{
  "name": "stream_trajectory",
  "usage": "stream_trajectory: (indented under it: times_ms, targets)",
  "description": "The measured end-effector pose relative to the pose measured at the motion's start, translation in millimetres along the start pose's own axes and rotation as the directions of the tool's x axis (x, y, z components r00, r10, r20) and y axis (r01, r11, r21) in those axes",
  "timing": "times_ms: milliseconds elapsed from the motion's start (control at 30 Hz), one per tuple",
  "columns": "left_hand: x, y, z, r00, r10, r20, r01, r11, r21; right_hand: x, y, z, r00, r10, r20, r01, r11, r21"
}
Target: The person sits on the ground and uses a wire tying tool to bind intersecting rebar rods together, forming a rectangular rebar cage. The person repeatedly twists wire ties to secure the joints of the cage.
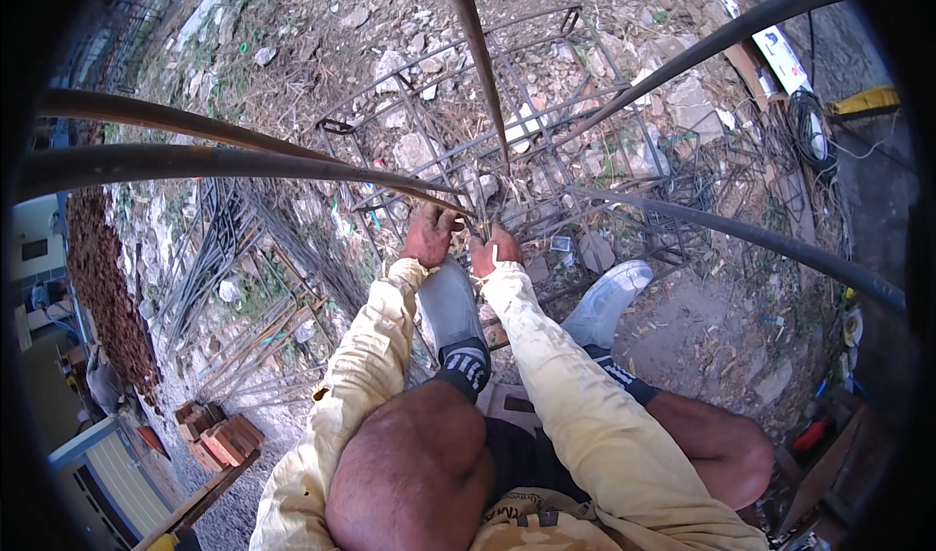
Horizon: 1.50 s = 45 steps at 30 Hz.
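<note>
Between my feet stands a rebar cage (546,144) of thin steel rods tied in a grid, stretching away from me. My left hand (427,237) is closed at its near end, just above my left shoe (450,302); what the fingers pinch is too small to name. Close beside it, almost touching, my right hand (499,249) is also closed, with a small pale piece showing at the fingers and the held thing mostly hidden. A thick brown bar (253,166) runs in from the left to just above both hands.
More thick bars, one upright (470,44) and one slanting at right (760,244), cross the space around my hands. Loose steel rods (234,249) lie at left, near stacked bricks (219,441). Stony rubble covers the ground. A black cable coil (809,132) lies at right.
</note>
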<state>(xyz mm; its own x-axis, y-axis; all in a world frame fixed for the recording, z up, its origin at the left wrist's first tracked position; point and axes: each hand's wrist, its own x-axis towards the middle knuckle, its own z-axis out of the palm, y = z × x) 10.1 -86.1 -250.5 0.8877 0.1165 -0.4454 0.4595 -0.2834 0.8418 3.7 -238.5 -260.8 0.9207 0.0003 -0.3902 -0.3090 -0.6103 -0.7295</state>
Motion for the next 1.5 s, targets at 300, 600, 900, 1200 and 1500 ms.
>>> stream_trajectory:
  times_ms: [300,600,900,1200,1500]
  targets:
    - [-3,0,2,0.995,0.039,-0.092,-0.028,0.993,0.114,12,-27,-26,1.000,0.017,-0.010,-0.018,0.994,-0.107]
    - [-17,-1,7,0.977,0.052,-0.209,-0.023,0.990,0.139,3,9,-21,0.998,-0.033,-0.048,0.033,0.999,-0.002]
    - [-43,21,33,0.898,0.190,-0.397,-0.066,0.950,0.306,-11,20,2,0.999,-0.004,-0.042,0.015,0.962,0.273]
    - [-48,15,32,0.896,0.158,-0.414,-0.119,0.986,0.118,-14,42,14,0.999,-0.022,-0.030,0.026,0.991,0.129]
    - [-58,32,44,0.911,0.262,-0.319,-0.088,0.878,0.470,-19,40,12,0.948,0.083,0.307,-0.272,0.712,0.647]
